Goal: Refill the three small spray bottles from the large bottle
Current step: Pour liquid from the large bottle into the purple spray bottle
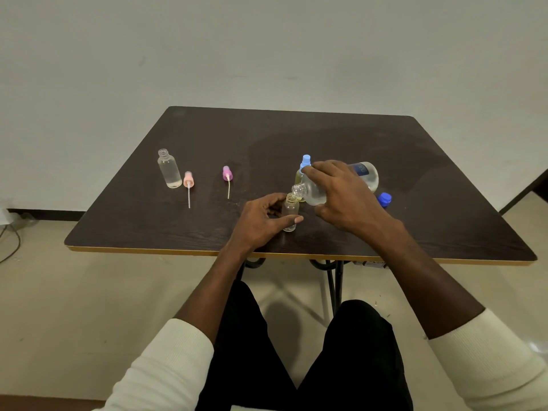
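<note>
The big bottle point(341, 182) is clear plastic with a dark blue label near its base, uncapped, and tipped almost flat with its threaded neck pointing toward 9 o'clock. It looks partly full of clear liquid pooled along its lower side. The right hand point(344, 197) is wrapped over its top and shoulder, fingers curled round the body, lifting it off the table point(415, 161). Its mouth sits right at the open neck of the small bottle point(290, 213), which stands upright near the front edge, at about 6 o'clock from the table's centre. That small bottle is clear and has no cap; whether any liquid is inside cannot be told. The left hand point(264, 218) steadies it, thumb and fingers half closed around its sides, fingertips across its lower part.

Just behind the big bottle's neck, at 12 o'clock from it, stands a second bottle point(302, 179) holding yellowish liquid, topped by a light blue spray cap. A blue cap point(385, 199) lies on the table just at 3 o'clock of the right hand.

Well off at 9 o'clock, a third bottle point(169, 169) stands open and clear, with a shallow layer of liquid at its bottom. Just beside it lies a pink sprayer point(188, 182) with its tube pointing toward the front edge. Between it and the hands lies a purple sprayer point(227, 175), its tube likewise pointing forward.
</note>
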`<state>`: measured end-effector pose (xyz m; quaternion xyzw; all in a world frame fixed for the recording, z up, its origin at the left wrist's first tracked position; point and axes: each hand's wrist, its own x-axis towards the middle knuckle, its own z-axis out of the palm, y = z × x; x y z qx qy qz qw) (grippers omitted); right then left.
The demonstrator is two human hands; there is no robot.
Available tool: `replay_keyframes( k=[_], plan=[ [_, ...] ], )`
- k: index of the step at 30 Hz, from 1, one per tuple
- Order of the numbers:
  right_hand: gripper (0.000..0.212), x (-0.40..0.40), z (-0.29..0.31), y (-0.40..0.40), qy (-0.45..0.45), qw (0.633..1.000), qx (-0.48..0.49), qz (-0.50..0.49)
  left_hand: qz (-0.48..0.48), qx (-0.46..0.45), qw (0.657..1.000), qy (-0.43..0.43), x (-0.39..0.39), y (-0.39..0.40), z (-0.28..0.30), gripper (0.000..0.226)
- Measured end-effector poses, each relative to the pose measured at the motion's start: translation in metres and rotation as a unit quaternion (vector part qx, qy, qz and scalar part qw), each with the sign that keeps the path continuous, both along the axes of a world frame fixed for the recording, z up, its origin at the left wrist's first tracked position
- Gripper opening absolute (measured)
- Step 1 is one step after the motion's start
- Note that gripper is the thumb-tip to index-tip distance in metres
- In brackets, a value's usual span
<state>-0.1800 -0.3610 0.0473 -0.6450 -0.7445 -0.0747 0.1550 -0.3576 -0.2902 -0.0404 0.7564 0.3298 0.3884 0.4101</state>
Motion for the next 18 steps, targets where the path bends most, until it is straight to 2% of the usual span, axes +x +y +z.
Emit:
replay_keyframes(
  k=[18],
  plan=[
    [0.076, 0.0001, 0.0006, 0.0016, -0.008, 1.0, -0.007, 0.0, -0.006, -0.008, 1.0, 0.001, -0.0009, -0.0009, 0.0019, 0.044]
  ],
)
